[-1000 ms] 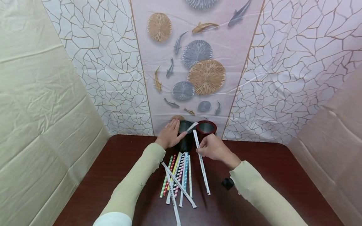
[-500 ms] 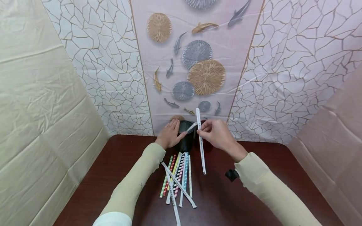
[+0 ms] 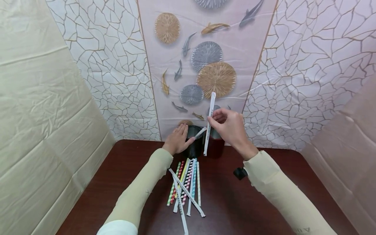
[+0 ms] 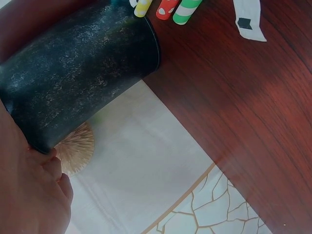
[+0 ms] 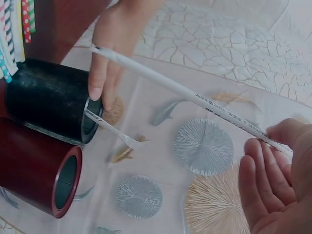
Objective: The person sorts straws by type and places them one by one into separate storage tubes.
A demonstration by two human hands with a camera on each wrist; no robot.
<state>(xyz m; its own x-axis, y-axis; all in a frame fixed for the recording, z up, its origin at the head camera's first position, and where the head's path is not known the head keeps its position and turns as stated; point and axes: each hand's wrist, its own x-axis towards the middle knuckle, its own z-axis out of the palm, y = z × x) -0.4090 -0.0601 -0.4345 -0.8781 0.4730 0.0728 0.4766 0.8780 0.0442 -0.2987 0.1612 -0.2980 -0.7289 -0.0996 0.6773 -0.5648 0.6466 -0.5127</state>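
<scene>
Head view: right hand [image 3: 230, 128] pinches straw [image 3: 208, 133]; left hand [image 3: 177, 139], fingers straight, touches black cup [image 3: 194, 150].

On the dark-red wooden table [image 3: 229, 205], the black cylindrical cup [image 3: 193, 150] stands left of the dark-red cylindrical cup [image 5: 36, 168], behind slender patterned paper straws [image 3: 188, 182], with one white paper-wrapped straw [image 5: 112, 129] inside.

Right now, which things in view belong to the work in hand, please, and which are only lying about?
In the work, it seems:
raised wrapped straw, held by the right hand
black cup, touched by the left hand
leaning wrapped straw in that cup

Lying or standing about for now, perhaps useful later:
dark red cup
loose wrapped straws on the table
unwrapped patterned straws
</scene>
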